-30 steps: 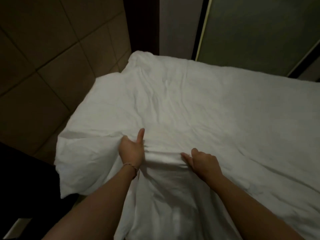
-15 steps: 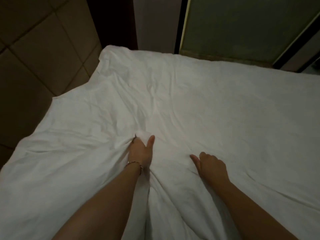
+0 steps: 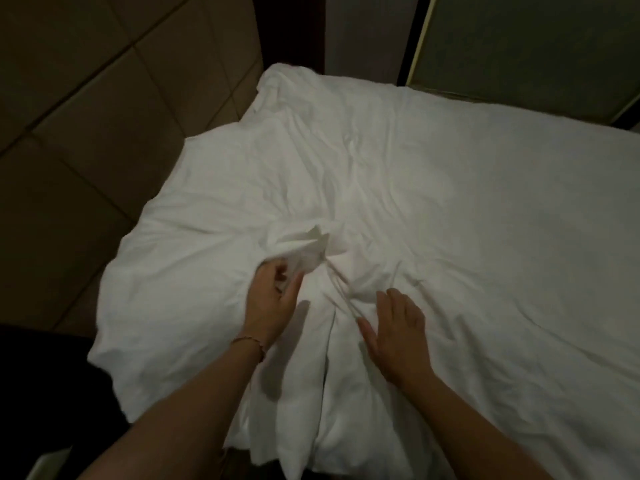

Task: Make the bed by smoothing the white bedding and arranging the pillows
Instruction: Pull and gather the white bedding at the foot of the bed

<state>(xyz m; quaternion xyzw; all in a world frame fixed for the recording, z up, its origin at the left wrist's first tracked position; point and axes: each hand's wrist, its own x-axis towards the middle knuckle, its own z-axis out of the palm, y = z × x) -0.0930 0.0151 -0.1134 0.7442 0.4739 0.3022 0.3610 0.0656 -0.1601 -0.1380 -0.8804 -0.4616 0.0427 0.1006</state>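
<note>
White bedding (image 3: 433,202) covers the bed and is creased around the middle. My left hand (image 3: 273,299) grips a bunched fold of this fabric (image 3: 308,247) and lifts it a little off the bed. My right hand (image 3: 398,327) lies flat on the bedding just to the right of that fold, fingers straight and spread. A ridge of creases runs between the two hands. The near edge of the bedding hangs in folds below my forearms. No separate pillow can be made out.
A padded brown wall panel (image 3: 86,116) stands left of the bed. A dark post (image 3: 291,32) and a grey-green panel (image 3: 536,46) rise behind the far edge. Dark floor (image 3: 41,393) lies at the lower left.
My left hand has gathered and lifted a fold of bedding. My right hand has gone from curled to flat on the fabric. The view has shifted right, showing the bed's left edge again.
</note>
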